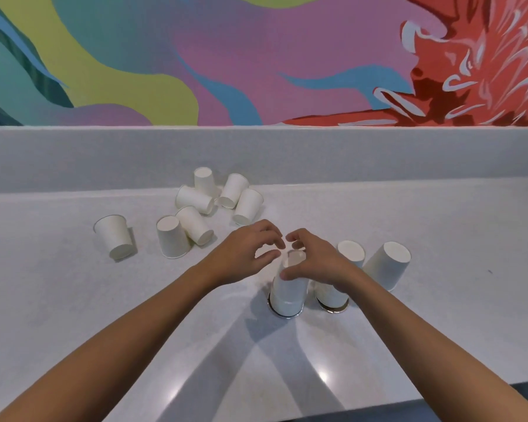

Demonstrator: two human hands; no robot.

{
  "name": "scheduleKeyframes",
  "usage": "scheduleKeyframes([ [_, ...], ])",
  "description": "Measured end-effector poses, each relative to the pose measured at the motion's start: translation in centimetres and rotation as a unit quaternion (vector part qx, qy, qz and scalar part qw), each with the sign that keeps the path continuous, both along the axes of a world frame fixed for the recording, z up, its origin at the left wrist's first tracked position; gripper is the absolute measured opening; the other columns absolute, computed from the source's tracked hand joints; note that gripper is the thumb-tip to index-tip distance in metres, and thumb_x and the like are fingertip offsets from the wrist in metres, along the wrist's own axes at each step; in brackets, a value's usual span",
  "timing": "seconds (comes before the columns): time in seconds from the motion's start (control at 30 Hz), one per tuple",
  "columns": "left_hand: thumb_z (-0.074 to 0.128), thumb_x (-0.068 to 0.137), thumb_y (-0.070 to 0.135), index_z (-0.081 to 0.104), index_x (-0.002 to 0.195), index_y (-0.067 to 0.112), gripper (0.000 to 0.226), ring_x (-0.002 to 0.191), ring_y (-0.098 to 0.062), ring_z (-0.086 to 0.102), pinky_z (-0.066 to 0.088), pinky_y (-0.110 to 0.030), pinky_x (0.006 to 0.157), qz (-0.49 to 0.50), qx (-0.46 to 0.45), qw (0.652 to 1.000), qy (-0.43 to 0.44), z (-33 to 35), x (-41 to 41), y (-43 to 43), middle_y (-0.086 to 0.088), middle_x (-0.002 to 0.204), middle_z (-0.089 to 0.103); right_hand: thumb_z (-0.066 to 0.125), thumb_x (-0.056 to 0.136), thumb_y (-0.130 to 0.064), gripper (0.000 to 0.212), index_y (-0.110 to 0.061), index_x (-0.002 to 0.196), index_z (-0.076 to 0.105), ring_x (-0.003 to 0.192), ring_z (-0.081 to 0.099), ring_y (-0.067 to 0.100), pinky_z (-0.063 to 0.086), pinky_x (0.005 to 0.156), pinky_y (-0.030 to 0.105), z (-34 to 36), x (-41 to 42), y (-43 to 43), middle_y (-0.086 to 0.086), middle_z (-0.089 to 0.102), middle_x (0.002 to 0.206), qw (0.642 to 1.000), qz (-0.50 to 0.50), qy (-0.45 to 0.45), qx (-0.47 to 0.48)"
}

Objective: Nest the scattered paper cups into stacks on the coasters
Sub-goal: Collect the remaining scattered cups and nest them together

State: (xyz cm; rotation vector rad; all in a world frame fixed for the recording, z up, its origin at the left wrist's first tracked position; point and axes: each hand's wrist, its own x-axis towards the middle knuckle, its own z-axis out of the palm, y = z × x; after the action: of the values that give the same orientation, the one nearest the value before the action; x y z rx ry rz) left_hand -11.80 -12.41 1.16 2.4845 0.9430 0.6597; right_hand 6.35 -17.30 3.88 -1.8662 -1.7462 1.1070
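Observation:
A stack of upside-down white paper cups (287, 292) stands on a silver-rimmed coaster (282, 313) at the middle of the counter. My right hand (316, 260) holds the stack's top cup, thumb on its left side and fingers curled over its far side. My left hand (247, 251) hovers just left of the top with loosely curled fingers, holding nothing. A second upside-down stack (349, 252) rises from a gold-rimmed coaster (334, 309), partly hidden by my right wrist. Several loose cups (195, 199) lie scattered behind and to the left.
One upside-down cup (387, 264) stands right of the stacks. Another stands upside down at the left (171, 240), and a lone cup (115, 236) lies further left. A low white backsplash (378, 153) runs behind, under a colourful mural. The counter's front edge (439, 394) is at lower right.

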Motion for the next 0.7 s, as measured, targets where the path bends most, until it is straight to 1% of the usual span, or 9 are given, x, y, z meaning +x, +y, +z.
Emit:
scheduleKeyframes([
  [0.07,0.062,0.091,0.025,0.068,0.101,0.020,0.014,0.092,-0.007,0.058,0.047,-0.022,0.078,0.026,0.015,1.000,-0.008,0.5,-1.0,1.3,0.007,0.108,0.061,0.082,0.071,-0.023,0.073,-0.024,0.134,0.043,0.107,0.050,0.013,0.045,0.092,0.031,1.5,-0.5,1.2,-0.001,0.048,0.130,1.000,0.023,-0.007,-0.004],
  [0.13,0.063,0.090,0.025,0.068,0.100,0.020,0.012,0.093,-0.009,0.058,0.048,-0.025,0.079,0.067,0.028,0.997,-0.002,0.8,-2.3,2.4,0.006,0.106,0.061,0.082,0.072,-0.024,0.070,-0.024,0.132,0.045,0.109,0.051,0.016,0.046,0.092,0.033,2.6,-1.2,2.6,-0.001,0.049,0.129,0.999,0.032,-0.019,0.001],
  [0.23,0.065,0.088,0.027,0.066,0.102,0.022,0.015,0.099,-0.013,0.056,0.047,-0.026,0.080,0.137,0.034,0.989,0.034,0.8,-5.0,4.2,0.006,0.110,0.060,0.080,0.074,-0.025,0.061,-0.021,0.127,0.050,0.106,0.053,0.017,0.047,0.089,0.033,3.1,-2.8,5.2,-0.001,0.053,0.121,1.000,0.024,-0.014,0.015],
  [0.33,0.064,0.086,0.030,0.062,0.112,0.023,0.027,0.108,-0.018,0.050,0.043,-0.032,0.086,0.211,0.023,0.971,0.107,0.4,-8.2,5.9,0.004,0.119,0.055,0.079,0.074,-0.024,0.052,-0.018,0.119,0.054,0.094,0.055,0.015,0.047,0.076,0.027,2.4,-5.3,8.1,0.001,0.056,0.113,0.999,0.019,0.006,0.028],
  [0.43,0.066,0.082,0.036,0.053,0.124,0.022,0.046,0.114,-0.022,0.046,0.041,-0.035,0.088,0.276,0.011,0.945,0.176,-0.1,-11.1,7.5,0.000,0.130,0.050,0.077,0.076,-0.023,0.048,-0.015,0.118,0.056,0.086,0.054,0.014,0.044,0.067,0.022,0.9,-8.3,11.2,0.001,0.057,0.105,0.999,0.027,0.006,0.024],
  [0.47,0.069,0.080,0.038,0.049,0.128,0.022,0.055,0.116,-0.023,0.045,0.042,-0.036,0.088,0.292,-0.008,0.938,0.188,-0.3,-12.0,8.1,-0.001,0.133,0.047,0.076,0.076,-0.023,0.048,-0.014,0.118,0.055,0.087,0.054,0.015,0.046,0.068,0.023,0.3,-9.2,12.2,0.001,0.056,0.104,0.999,0.033,-0.002,0.018],
  [0.53,0.075,0.072,0.040,0.040,0.134,0.021,0.073,0.120,-0.025,0.042,0.043,-0.039,0.092,0.312,-0.073,0.928,0.190,-0.8,-13.5,9.2,-0.004,0.136,0.041,0.075,0.077,-0.025,0.050,-0.014,0.121,0.053,0.092,0.056,0.019,0.050,0.078,0.031,-0.9,-11.0,14.1,0.003,0.055,0.104,0.999,0.043,-0.026,0.012],
  [0.6,0.080,0.067,0.040,0.033,0.139,0.020,0.088,0.121,-0.026,0.041,0.044,-0.040,0.095,0.320,-0.145,0.919,0.177,-1.7,-14.9,10.4,-0.006,0.137,0.038,0.073,0.079,-0.025,0.054,-0.013,0.126,0.048,0.099,0.057,0.023,0.048,0.085,0.035,-2.1,-13.1,16.1,0.007,0.055,0.111,0.997,0.055,-0.049,0.013],
  [0.7,0.083,0.063,0.037,0.029,0.141,0.020,0.097,0.118,-0.026,0.044,0.044,-0.034,0.092,0.314,-0.202,0.914,0.160,-3.4,-16.1,11.2,-0.007,0.136,0.038,0.069,0.082,-0.025,0.062,-0.016,0.135,0.038,0.109,0.057,0.028,0.048,0.087,0.036,-4.0,-16.1,17.9,0.011,0.051,0.126,0.987,0.093,-0.127,0.041],
])
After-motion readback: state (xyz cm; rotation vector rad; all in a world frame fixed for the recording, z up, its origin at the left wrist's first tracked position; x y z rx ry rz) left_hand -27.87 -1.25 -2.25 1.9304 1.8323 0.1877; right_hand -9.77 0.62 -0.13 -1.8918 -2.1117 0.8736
